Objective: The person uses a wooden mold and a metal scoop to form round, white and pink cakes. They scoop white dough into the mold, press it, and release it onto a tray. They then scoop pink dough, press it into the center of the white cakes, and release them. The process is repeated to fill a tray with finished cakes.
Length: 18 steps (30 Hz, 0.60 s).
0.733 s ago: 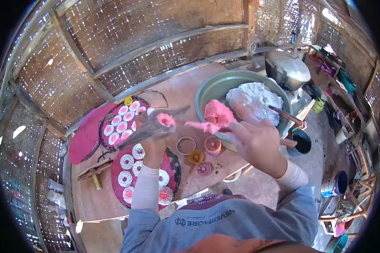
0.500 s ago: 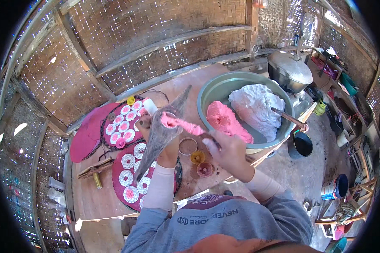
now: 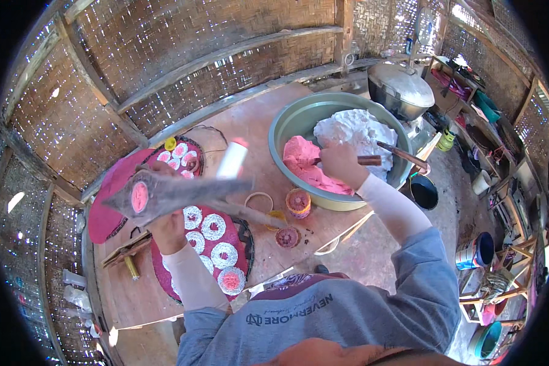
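My left hand is wrapped round a piping bag of greyish plastic or cloth, with pink batter showing in its mouth. Its long loose corner is blurred. My right hand grips a spatula by its wooden handle. The blade dips into the pink batter at the left of a big green basin. White batter fills the basin's other side, and another wooden-handled tool leans in it. Under the left forearm, a round maroon sheet bears several white rings, one filled pink.
A second maroon sheet with pink-centred rounds lies farther left. Near the basin stand several small cups and a pale hoop; a white cylinder is behind the bag. A lidded pot and dark bucket stand right.
My right hand has moved from the bag's mouth to the basin, taking the spatula into the pink batter. My left hand has shifted left and down, and the bag has swung round.
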Motion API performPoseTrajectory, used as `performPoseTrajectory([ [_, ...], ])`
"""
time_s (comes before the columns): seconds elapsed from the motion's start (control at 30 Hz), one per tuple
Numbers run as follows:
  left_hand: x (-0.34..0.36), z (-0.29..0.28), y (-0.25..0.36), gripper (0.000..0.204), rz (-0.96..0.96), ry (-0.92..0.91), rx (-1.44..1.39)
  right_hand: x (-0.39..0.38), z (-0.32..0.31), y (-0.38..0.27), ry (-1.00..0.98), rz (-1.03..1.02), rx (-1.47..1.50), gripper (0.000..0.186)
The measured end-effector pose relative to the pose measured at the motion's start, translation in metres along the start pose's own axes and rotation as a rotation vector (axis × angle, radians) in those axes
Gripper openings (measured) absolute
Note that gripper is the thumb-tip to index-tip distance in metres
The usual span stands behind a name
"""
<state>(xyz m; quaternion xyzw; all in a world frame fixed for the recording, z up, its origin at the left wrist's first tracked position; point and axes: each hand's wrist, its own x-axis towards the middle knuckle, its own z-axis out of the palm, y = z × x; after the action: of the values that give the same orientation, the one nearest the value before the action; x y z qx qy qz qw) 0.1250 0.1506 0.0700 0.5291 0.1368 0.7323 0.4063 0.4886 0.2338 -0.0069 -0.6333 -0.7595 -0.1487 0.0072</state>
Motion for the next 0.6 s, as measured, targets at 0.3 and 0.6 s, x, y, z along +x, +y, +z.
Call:
performPoseTrajectory([
  [0.3,0.013,-0.005,-0.027,0.022,0.004,-0.687,-0.905,-0.048,-0.048,-0.176,-0.766,-0.374,2.252,0.063],
  [0.6,-0.062,-0.089,0.01,0.028,-0.37,0.212,0.392,-0.086,-0.142,-0.177,-0.7,0.124,2.583,0.067],
])
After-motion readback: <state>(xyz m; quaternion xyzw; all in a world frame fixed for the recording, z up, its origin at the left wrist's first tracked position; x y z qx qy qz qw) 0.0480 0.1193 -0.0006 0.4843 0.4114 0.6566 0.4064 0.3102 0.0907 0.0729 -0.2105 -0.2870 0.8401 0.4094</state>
